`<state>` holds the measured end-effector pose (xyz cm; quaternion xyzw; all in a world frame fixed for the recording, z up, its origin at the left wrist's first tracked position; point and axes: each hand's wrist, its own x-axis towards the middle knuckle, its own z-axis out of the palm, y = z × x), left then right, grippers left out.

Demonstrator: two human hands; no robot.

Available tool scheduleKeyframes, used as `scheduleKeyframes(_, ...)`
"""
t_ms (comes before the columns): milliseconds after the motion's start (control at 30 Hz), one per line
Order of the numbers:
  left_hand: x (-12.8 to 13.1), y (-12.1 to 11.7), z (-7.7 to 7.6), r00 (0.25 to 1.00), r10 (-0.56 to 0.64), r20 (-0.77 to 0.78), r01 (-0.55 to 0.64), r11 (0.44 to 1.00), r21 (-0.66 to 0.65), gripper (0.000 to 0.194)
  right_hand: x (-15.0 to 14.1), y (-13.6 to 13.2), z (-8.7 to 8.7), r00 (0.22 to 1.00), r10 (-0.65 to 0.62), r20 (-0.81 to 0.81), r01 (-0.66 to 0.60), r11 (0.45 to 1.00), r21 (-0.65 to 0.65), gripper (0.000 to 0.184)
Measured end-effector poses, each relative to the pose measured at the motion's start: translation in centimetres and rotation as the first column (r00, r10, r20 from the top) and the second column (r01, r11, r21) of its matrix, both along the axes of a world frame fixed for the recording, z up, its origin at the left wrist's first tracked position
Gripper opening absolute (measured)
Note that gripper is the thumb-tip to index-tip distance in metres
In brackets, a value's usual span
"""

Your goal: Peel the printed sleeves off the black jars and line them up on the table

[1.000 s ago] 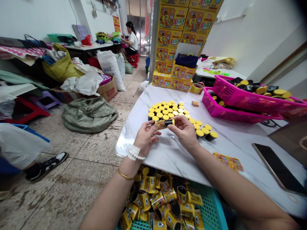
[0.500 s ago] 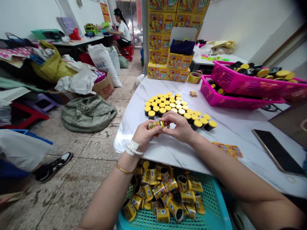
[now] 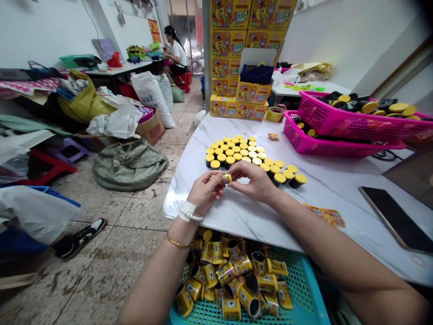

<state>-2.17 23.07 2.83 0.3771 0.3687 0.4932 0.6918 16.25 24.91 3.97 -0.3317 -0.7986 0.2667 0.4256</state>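
My left hand (image 3: 203,193) is closed around a small yellow-labelled cup (image 3: 226,178), held on its side above the table's near edge. The fingers cover much of it. My right hand (image 3: 253,181) has its thumb and fingertips at the cup's right end. Just beyond my hands stands a group of black cups with yellow lids (image 3: 237,156), upright and close together. Below the table edge, a turquoise basket (image 3: 306,284) holds a heap of yellow-labelled cups (image 3: 226,273), several with dark open ends showing.
Printed sticker sheets (image 3: 327,215) and a phone (image 3: 394,216) lie to the right. Pink baskets (image 3: 324,143) of black and yellow parts stand behind them. Yellow boxes (image 3: 223,107) are stacked at the back, beside a tape roll (image 3: 274,113). A person (image 3: 176,56) sits far left.
My left hand has shifted its hold, with its fingers now covering more of the cup. The cup stays between both hands. The whole view has tilted slightly.
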Motion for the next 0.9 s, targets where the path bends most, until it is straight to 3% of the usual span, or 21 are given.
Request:
scheduleKeyframes(267, -0.1, -0.3, -0.6, 0.992, 0.034, -0.118, -0.019, 0.992, 0.125, 0.032, -0.2, -0.1, -0.6, 0.997, -0.022, -0.074, 0.017, 0.998, -0.059, 0.021)
scheduleKeyframes(367, -0.3, -0.5, -0.4, 0.958, 0.106, -0.266, -0.023, 0.955, 0.297, 0.027, -0.7, -0.5, -1.0, 0.97, -0.075, -0.23, 0.019, 0.971, -0.239, 0.02)
scheduleKeyframes(467, -0.3, -0.7, -0.1, 0.92, 0.166, -0.356, -0.009, 0.915, 0.403, 0.026, -1.0, -0.5, -1.1, 0.921, -0.116, -0.373, -0.087, 0.871, -0.484, 0.024)
scheduleKeyframes(533, -0.3, -0.8, 0.1, 0.903, 0.181, -0.389, 0.006, 0.901, 0.433, 0.026, -1.0, -0.4, -0.9, 0.912, -0.132, -0.389, -0.129, 0.807, -0.576, 0.026)
scheduleKeyframes(800, -1.6, -0.9, 0.1, 0.842, 0.168, -0.513, 0.12, 0.869, 0.48, 0.025, -1.4, -0.6, -1.4, 0.907, -0.165, -0.386, -0.201, 0.637, -0.744, 0.026)
scheduleKeyframes(900, -1.9, -0.9, 0.0, 0.851, 0.127, -0.509, 0.13, 0.889, 0.44, 0.026, -1.6, -0.4, -1.8, 0.888, -0.164, -0.429, -0.281, 0.544, -0.791, 0.027)
